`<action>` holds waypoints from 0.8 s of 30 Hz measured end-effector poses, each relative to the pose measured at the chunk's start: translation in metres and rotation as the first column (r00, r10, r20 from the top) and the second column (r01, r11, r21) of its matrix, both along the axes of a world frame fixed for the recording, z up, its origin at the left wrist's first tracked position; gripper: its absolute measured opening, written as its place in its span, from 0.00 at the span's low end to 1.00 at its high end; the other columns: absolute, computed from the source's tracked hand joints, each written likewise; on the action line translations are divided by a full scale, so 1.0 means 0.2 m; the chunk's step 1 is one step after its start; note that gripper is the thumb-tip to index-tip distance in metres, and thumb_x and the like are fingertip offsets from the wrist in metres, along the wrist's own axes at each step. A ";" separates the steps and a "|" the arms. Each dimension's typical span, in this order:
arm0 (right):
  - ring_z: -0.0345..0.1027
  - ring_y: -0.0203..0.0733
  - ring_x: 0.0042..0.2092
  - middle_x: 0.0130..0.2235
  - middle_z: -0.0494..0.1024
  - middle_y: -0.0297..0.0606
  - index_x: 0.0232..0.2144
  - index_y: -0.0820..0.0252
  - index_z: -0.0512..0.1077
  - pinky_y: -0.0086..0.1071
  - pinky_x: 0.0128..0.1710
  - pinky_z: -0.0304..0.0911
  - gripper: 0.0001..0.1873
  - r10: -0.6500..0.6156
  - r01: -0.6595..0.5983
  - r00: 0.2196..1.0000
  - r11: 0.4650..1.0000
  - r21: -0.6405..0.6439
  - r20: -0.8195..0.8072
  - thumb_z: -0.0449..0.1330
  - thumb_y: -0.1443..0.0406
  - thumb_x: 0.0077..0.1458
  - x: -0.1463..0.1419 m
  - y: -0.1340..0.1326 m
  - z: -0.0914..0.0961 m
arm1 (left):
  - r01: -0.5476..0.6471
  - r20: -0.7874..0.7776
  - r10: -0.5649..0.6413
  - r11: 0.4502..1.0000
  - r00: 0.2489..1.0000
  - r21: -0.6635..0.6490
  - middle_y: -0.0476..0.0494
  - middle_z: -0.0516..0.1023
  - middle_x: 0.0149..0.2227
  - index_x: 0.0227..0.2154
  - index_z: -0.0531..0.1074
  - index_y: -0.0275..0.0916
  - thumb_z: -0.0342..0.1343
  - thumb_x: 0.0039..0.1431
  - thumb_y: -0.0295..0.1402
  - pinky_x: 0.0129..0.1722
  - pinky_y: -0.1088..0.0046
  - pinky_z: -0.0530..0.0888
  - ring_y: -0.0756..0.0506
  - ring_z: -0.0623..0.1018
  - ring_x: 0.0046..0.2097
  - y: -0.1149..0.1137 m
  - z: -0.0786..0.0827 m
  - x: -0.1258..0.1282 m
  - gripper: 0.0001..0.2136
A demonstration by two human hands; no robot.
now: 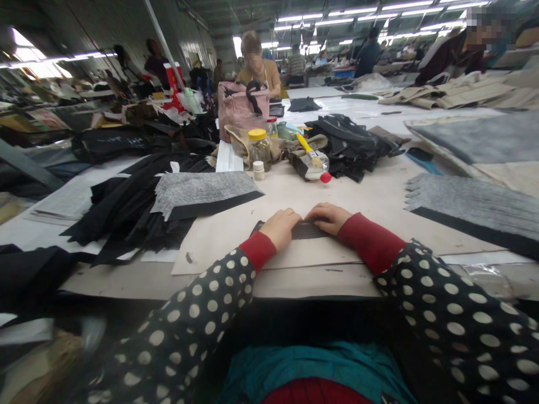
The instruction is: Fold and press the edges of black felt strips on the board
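Both hands are working close together now: the left hand point(281, 228) is bending its fingers over a dark strip point(310, 230), and the right hand point(329, 217) is curling over it from the other side, fingertips nearly meeting. Whether they are pinching the strip or only pressing it, I cannot tell. The strip is lying on a pale sheet point(227, 249), between the two hands. Over on the left, white writing point(137, 141) is showing on a black bundle point(92, 147), but it is coming through too blurred to read. Beyond the hands, a yellow-lidded jar point(258, 149) and a small white bottle point(258, 170) are standing together, and a yellow-handled brush point(306, 145) is overlapping a red-capped clear bottle point(319, 168).
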State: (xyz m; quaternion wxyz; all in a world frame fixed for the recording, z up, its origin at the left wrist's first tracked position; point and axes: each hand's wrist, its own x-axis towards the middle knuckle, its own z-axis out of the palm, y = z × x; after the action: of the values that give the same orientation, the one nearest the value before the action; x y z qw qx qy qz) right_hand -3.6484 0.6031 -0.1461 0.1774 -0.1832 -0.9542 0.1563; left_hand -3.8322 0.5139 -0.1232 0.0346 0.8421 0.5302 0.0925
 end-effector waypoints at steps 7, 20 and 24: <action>0.61 0.42 0.36 0.34 0.71 0.43 0.31 0.63 0.72 0.37 0.37 0.59 0.14 -0.003 -0.017 0.996 0.978 0.209 0.094 0.49 0.73 0.43 -0.03 -0.05 0.04 | 0.001 -0.260 0.011 0.999 0.966 0.045 0.42 0.68 0.35 0.31 0.68 0.35 0.40 0.56 0.24 0.35 0.69 0.69 0.45 0.67 0.37 -0.02 0.05 0.10 0.11; 0.63 0.41 0.37 0.34 0.71 0.41 0.40 0.61 0.69 0.37 0.40 0.60 0.18 -0.177 0.176 0.983 0.984 -0.026 -0.054 0.54 0.66 0.43 0.24 0.02 -0.03 | -0.145 0.010 0.145 0.989 0.989 0.026 0.42 0.67 0.38 0.37 0.65 0.36 0.47 0.54 0.28 0.43 0.68 0.66 0.45 0.67 0.41 0.04 -0.02 0.15 0.08; 0.62 0.42 0.40 0.36 0.71 0.41 0.38 0.60 0.70 0.38 0.42 0.59 0.18 -0.146 0.148 0.987 0.989 0.019 -0.065 0.53 0.70 0.42 0.21 0.00 -0.01 | -0.041 0.088 0.043 0.999 0.995 -0.024 0.43 0.67 0.41 0.41 0.64 0.38 0.43 0.52 0.20 0.46 0.70 0.64 0.47 0.66 0.44 0.08 -0.02 0.17 0.15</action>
State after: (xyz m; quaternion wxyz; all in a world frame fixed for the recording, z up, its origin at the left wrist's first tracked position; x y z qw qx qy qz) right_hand -3.6063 0.6032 -0.1490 0.2207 -0.2457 -0.9339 0.1371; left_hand -3.7973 0.5290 -0.1278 0.0654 0.8254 0.5468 0.1244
